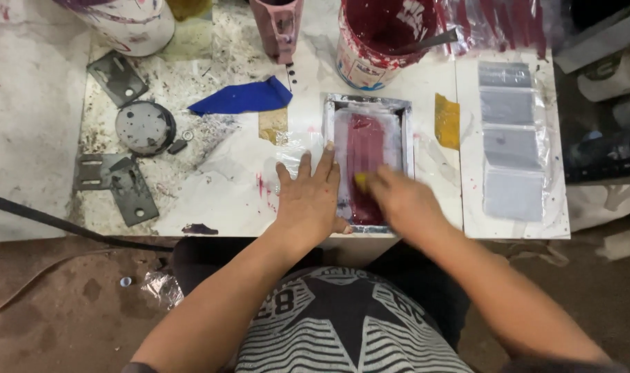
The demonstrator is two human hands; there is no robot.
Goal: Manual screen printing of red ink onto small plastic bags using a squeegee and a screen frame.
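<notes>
left hand (309, 200): flat, fingers spread, pressing left edge of small screen frame (368, 110) | right hand (401, 200): blurred, closed around yellow squeegee (361, 182) on red ink | paint bucket (370, 48) far

Left hand (309, 197) flat, fingers spread, palm down, right hand (401, 200) blurred, fingers curled, both forearms extended forward

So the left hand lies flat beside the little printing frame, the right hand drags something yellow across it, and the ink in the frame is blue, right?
Not quite: the head view shows dark red ink in the frame, not blue. The left hand does lie flat beside it, and the right hand holds something yellow.
</notes>
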